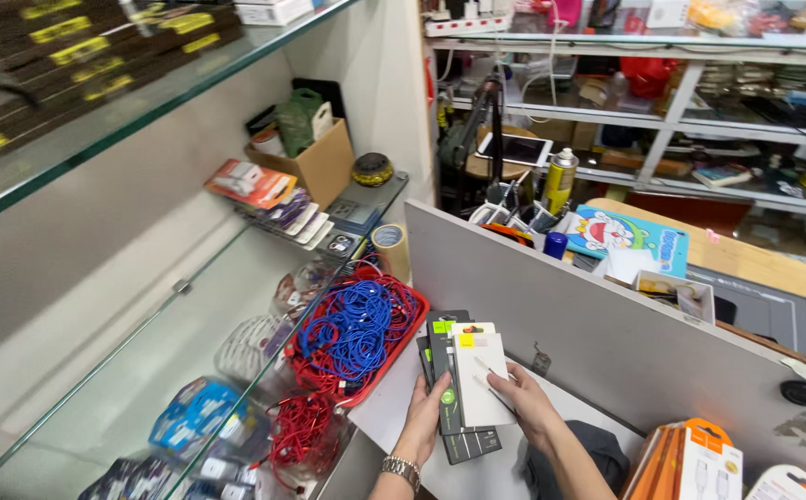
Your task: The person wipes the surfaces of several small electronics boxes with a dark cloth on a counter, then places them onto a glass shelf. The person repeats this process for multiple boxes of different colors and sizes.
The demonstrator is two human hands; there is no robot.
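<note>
Hands sorting flat packaged boxes over a white counter beside a glass display case.

The left hand (pixel 426 417), a metal watch (pixel 401 470) on its wrist, is closed around the lower edge of a fanned stack of dark flat boxes (pixel 447 370), thumb pressed on the front. The right hand (pixel 523 400) clamps a white flat box (pixel 482 384) at the top of that stack, fingers on its face and right edge. Just left of the stack a red tray (pixel 394 366) holds tangled blue cables (pixel 357 329) and red cables (pixel 303 431). A roll of tape (pixel 391 248) stands behind the tray, and a grey partition (pixel 597 324) rises to the right.
</note>
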